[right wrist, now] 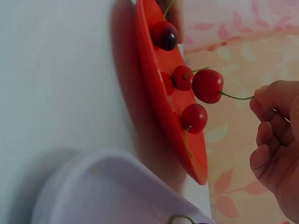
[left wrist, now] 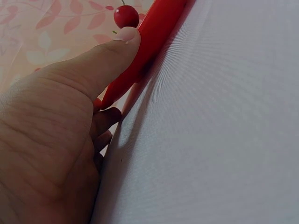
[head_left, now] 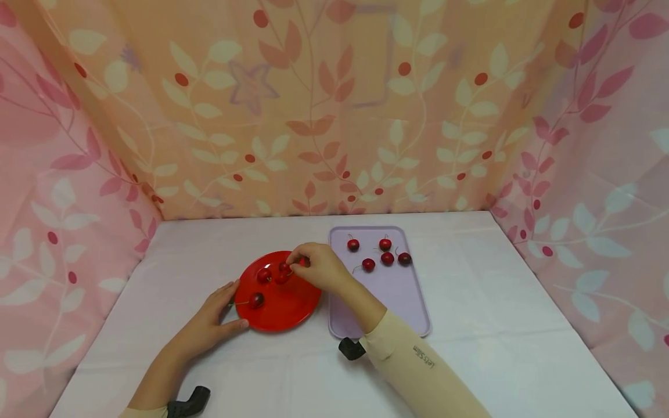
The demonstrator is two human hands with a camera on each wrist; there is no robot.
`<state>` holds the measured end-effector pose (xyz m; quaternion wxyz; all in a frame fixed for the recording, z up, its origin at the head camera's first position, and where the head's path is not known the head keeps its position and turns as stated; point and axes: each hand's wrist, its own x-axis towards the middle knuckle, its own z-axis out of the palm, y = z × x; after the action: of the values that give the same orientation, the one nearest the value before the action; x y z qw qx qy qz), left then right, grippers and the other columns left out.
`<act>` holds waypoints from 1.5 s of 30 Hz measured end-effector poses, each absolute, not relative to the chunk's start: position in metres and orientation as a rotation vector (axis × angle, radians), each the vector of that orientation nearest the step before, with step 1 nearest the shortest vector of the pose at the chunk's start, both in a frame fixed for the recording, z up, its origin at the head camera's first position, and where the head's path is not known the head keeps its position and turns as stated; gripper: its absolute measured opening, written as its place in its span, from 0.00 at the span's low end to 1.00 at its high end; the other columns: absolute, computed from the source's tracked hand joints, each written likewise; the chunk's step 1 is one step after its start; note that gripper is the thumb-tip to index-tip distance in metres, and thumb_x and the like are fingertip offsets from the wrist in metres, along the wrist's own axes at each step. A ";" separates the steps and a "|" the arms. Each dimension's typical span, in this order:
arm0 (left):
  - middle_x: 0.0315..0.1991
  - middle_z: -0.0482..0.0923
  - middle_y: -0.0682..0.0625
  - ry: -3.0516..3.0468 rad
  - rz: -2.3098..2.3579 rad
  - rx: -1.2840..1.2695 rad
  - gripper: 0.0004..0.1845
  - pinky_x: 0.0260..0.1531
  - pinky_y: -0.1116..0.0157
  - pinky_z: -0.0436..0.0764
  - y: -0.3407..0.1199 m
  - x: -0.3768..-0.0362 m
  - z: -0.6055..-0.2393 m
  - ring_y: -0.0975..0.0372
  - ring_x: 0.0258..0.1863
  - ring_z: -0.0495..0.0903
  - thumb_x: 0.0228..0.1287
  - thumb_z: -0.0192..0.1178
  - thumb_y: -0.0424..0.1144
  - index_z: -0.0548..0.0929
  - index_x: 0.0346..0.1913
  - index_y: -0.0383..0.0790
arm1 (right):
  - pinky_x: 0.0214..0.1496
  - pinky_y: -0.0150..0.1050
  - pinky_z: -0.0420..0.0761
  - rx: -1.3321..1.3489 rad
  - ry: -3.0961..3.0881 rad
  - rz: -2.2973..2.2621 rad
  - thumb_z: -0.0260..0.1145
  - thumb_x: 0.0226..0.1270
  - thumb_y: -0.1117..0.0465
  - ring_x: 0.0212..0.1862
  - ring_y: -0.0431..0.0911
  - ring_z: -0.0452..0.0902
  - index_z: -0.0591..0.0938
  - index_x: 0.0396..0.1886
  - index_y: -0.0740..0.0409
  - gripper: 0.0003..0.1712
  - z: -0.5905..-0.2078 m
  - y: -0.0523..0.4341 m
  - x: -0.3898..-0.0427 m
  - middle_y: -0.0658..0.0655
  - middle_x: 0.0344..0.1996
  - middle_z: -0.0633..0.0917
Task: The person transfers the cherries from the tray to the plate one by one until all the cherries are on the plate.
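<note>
Cherry (right wrist: 207, 86) — round, glossy red, held just above the red plate (head_left: 292, 310), thin green stem pointing back to the right hand (head_left: 317, 266), which pinches it with curled fingers. Left hand (head_left: 211, 318) — thumb and fingers straight, bracing the smooth round plate's rim. Lavender tray (head_left: 392, 296) alongside on the white tabletop (head_left: 496, 325), bearing five cherries.

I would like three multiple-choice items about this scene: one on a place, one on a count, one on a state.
1. Where does the left hand rest?
A. at the red plate's rim
B. on the purple tray
C. off the table

2. How many cherries lie on the purple tray?
A. two
B. five
C. eight

3. How is the cherry by the right hand held?
A. in the palm
B. by its stem
C. not held

Answers: 1 A, thumb against the red plate; 2 B, five count in the head view; 3 B, fingers pinch the stem.
</note>
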<state>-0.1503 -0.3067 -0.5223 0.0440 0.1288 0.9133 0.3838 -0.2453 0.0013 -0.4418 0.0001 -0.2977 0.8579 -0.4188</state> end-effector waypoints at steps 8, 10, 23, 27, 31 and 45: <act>0.81 0.53 0.41 2.791 1.139 0.368 0.54 0.67 0.30 0.64 -0.305 -0.149 -0.519 0.41 0.79 0.51 0.59 0.71 0.61 0.55 0.83 0.52 | 0.42 0.27 0.80 -0.922 2.702 -1.215 0.71 0.69 0.60 0.39 0.38 0.76 0.89 0.40 0.47 0.04 -0.451 -0.014 -0.244 0.41 0.36 0.85; 0.81 0.53 0.41 2.793 1.132 0.363 0.54 0.66 0.30 0.65 -0.305 -0.148 -0.518 0.41 0.79 0.51 0.59 0.71 0.61 0.55 0.83 0.53 | 0.43 0.26 0.80 -0.934 2.708 -1.182 0.71 0.68 0.60 0.39 0.37 0.76 0.89 0.39 0.46 0.04 -0.452 -0.017 -0.244 0.41 0.35 0.85; 0.81 0.53 0.41 2.798 1.137 0.385 0.53 0.67 0.29 0.61 -0.306 -0.149 -0.521 0.40 0.79 0.50 0.60 0.71 0.61 0.55 0.83 0.51 | 0.48 0.29 0.81 -0.961 2.780 -0.961 0.71 0.67 0.60 0.39 0.36 0.78 0.88 0.40 0.45 0.05 -0.455 -0.023 -0.239 0.40 0.34 0.87; 0.81 0.53 0.41 2.799 1.143 0.383 0.53 0.68 0.29 0.60 -0.306 -0.149 -0.521 0.40 0.79 0.50 0.59 0.71 0.61 0.55 0.83 0.51 | 0.50 0.30 0.82 -0.967 2.783 -0.916 0.72 0.67 0.60 0.40 0.36 0.79 0.88 0.41 0.45 0.05 -0.453 -0.022 -0.238 0.39 0.35 0.87; 0.81 0.53 0.41 2.795 1.137 0.381 0.54 0.67 0.29 0.61 -0.306 -0.149 -0.521 0.40 0.79 0.50 0.59 0.71 0.61 0.54 0.83 0.52 | 0.53 0.31 0.82 -0.982 2.777 -0.894 0.72 0.67 0.59 0.43 0.36 0.80 0.88 0.43 0.45 0.06 -0.449 -0.018 -0.234 0.39 0.37 0.87; 0.80 0.56 0.39 2.835 1.131 0.436 0.53 0.70 0.31 0.59 -0.306 -0.150 -0.521 0.40 0.78 0.51 0.59 0.72 0.60 0.57 0.82 0.47 | 0.52 0.34 0.83 -0.987 2.810 -1.000 0.70 0.69 0.60 0.47 0.41 0.81 0.89 0.46 0.49 0.08 -0.418 0.020 -0.212 0.42 0.41 0.87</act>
<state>-0.1496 -0.3064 -0.5213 0.0289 0.1414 0.9191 0.3667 -0.2116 0.0203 -0.4178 -0.0004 -0.3142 0.8944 -0.3183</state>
